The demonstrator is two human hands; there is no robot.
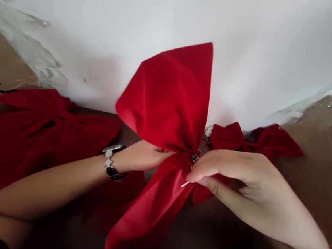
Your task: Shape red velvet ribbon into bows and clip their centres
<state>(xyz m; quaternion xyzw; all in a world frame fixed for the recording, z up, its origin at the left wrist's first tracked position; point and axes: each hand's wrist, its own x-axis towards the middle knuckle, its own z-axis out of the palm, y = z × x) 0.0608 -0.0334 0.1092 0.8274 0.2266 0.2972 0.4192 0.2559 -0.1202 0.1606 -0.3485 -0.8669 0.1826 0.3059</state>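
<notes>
A large red fabric bow [169,97] stands on its side in front of me, gathered tightly at its middle. My left hand [150,156] is behind the bow and closed on the gathered middle; its fingertips are hidden by the cloth. My right hand [234,178] pinches a thin white tie end [185,184] between thumb and forefinger, just below the gather. A small dark, shiny wrap [194,157] shows at the bow's middle, beside my right fingertips. One half of the bow points up, the other hangs down toward me.
More red bows [56,116] are heaped at the left, and another red bow [257,141] lies at the right. Behind them rises a white panel [129,24]. Clear plastic film [29,33] and brown cardboard [321,130] flank it. A dark surface [202,228] lies below.
</notes>
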